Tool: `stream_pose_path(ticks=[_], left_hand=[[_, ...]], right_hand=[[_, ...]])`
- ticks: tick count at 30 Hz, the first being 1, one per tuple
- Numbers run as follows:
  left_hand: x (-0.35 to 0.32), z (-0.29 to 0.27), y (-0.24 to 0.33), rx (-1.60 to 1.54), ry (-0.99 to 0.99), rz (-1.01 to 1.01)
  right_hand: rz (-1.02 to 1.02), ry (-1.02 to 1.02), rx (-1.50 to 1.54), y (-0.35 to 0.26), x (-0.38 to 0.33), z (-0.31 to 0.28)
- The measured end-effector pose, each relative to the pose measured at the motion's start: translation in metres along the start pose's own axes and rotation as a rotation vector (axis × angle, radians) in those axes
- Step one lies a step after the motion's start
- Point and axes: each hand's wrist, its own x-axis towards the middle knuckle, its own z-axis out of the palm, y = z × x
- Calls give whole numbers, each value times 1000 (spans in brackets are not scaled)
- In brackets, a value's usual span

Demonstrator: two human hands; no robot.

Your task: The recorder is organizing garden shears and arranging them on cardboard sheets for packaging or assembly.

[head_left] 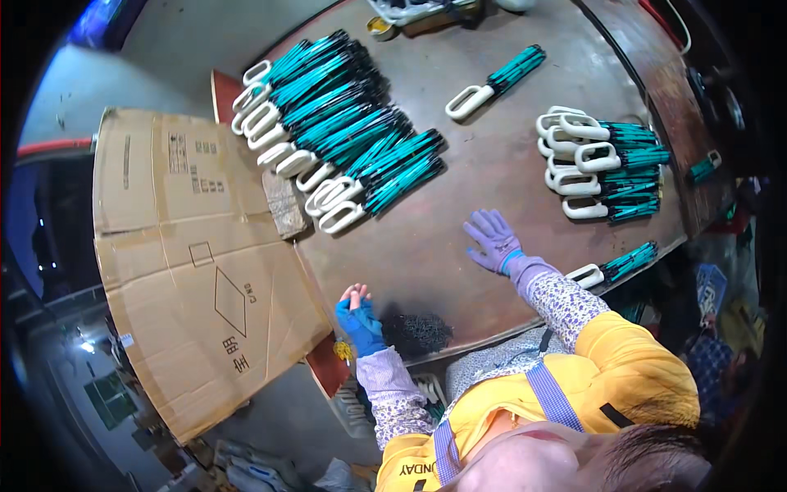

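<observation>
My left hand point(359, 323), in a blue glove with bare fingertips, is near the front edge of the table. Its fingers are curled together, and what they hold, if anything, is too small to make out. Right beside it lies a pile of tiny black parts point(418, 330). Over the tabletop my right hand point(494, 241), in a purple glove, has its fingers spread and nothing in it. Closest to that hand is a folded umbrella frame point(585, 275), teal and black with a white loop handle, by the front edge.
Many similar umbrella frames point(328, 139) lie in a slanting row at the left. A smaller stack of umbrella frames point(598, 157) is at the right, and a single one point(469, 103) lies at the back. A flattened cardboard box point(188, 271) hangs at the table's left side.
</observation>
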Motion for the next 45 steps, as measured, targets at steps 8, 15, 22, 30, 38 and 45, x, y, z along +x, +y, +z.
stream_pose_path(ticks=[8,15,22,30,38,45], left_hand=[[-26,113,11,339,-357,-55],[-123,268,121,-40,-1087,27],[-213,368,175,-1224,-1527,156],[-265,375,159,-1149,-1680,186],[-305,365,187,-1117,-1821,174],[-367,385,157,-985,-1960,182]], right_hand=[[-30,34,117,-4,9,-2],[190,51,822,21,-11,45],[-146,179,300,10,1,15],[-73,323,708,0,-7,35],[-116,64,395,21,-10,-7],[248,-168,539,-62,4,-168]])
